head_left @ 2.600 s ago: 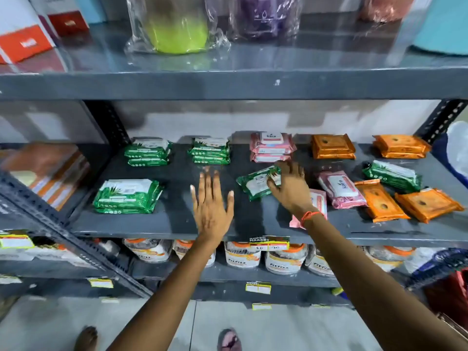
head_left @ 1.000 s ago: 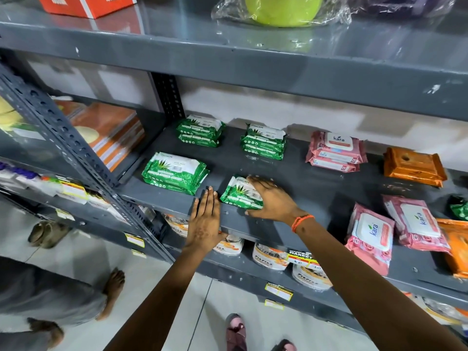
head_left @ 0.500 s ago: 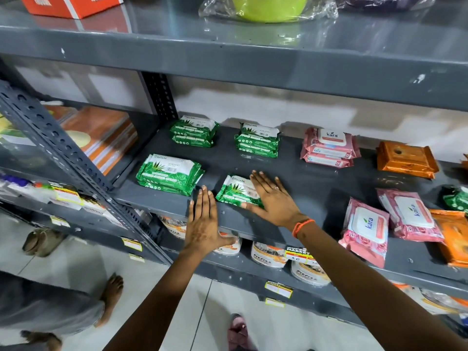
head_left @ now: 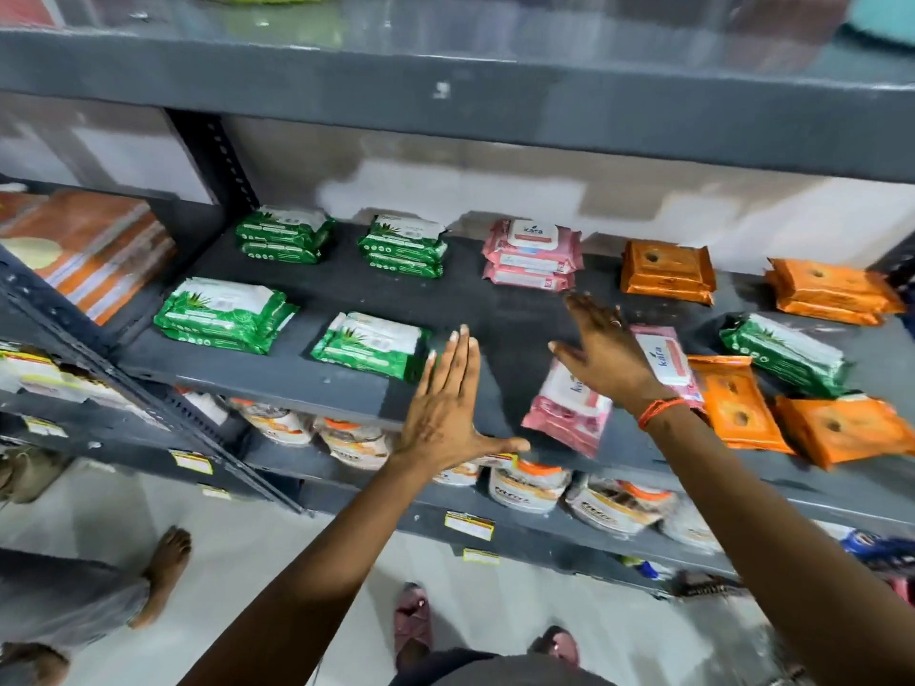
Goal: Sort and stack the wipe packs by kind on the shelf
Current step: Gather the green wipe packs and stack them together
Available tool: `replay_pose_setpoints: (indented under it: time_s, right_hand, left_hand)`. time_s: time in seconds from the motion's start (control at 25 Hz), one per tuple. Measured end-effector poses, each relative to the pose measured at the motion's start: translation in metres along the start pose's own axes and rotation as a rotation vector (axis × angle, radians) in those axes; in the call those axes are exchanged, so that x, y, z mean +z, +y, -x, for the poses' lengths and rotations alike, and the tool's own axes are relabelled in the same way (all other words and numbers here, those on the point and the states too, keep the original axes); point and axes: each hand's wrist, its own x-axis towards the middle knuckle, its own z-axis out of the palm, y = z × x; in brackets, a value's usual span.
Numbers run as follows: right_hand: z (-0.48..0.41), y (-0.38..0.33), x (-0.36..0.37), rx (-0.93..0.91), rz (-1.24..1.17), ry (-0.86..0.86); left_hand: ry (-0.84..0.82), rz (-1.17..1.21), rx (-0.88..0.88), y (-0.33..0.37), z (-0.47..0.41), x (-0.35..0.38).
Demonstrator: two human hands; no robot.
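Observation:
On the grey shelf (head_left: 495, 314), green wipe packs are stacked at the back left (head_left: 284, 233) and back centre (head_left: 403, 245), with another stack at front left (head_left: 223, 314) and a single green pack (head_left: 371, 351) beside it. A pink stack (head_left: 532, 255) sits at the back. My left hand (head_left: 445, 408) lies flat and open at the shelf's front edge, just right of the single green pack. My right hand (head_left: 606, 356) hovers open over two loose pink packs (head_left: 569, 413), holding nothing. A stray green pack (head_left: 787, 354) lies at right.
Orange packs are stacked at the back right (head_left: 666, 272) and far right (head_left: 832, 292), with loose orange ones (head_left: 737, 403) at the front right. Tubs (head_left: 527, 485) fill the shelf below. Another person's bare foot (head_left: 166, 561) stands on the floor at left.
My right hand has left the single green pack and moved right, over the loose pink packs. My left hand stays at the shelf edge. The view has swung to the right.

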Motion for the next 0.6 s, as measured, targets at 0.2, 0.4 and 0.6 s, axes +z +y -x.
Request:
replay_pose_setpoints:
  time_s: [0.2, 0.4, 0.6]
  right_hand:
    - [0.033, 0.087, -0.027, 0.165, 0.033, 0.172]
    - [0.042, 0.178, -0.049, 0.539, 0.062, 0.052]
    - [0.028, 0.220, -0.069, 0.590, 0.141, -0.283]
  left_hand:
    - [-0.032, 0.007, -0.027, 0.027, -0.001, 0.023]
    - [-0.009, 0.006, -0.088, 0.035, -0.001, 0.030]
    - [-0.017, -0.027, -0.097, 0.037, -0.003, 0.029]
